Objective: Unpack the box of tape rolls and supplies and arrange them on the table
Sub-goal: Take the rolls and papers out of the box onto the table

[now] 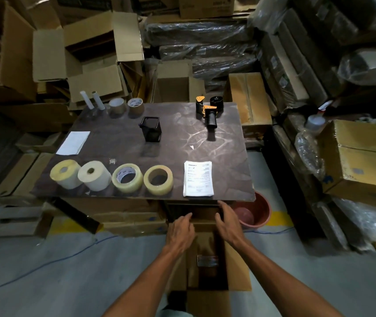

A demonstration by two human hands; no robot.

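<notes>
Both my hands are down below the near edge of the surface (114,138), over the open cardboard box (237,266) on the floor. My left hand (181,229) has its fingers loosely spread and holds nothing; my right hand (229,223) is open too, fingers stretched forward toward the surface's edge, also empty. Along the near edge stand four rolls in a row: a yellowish label roll (65,173), a white label roll (94,175) touching it, then two clear tape rolls (127,177) (158,179) just beside each other. To their right lies a stack of printed sheets (198,179), near the corner. A blank white sheet (73,143) lies at the left edge. In the middle stands a black mesh holder (151,129). At the far left corner are two white tubes (92,100) and two brown tape rolls (126,106). At the far right lies a black and orange tape dispenser (208,109). A red bucket (254,211) sits on the floor by my right hand.
</notes>
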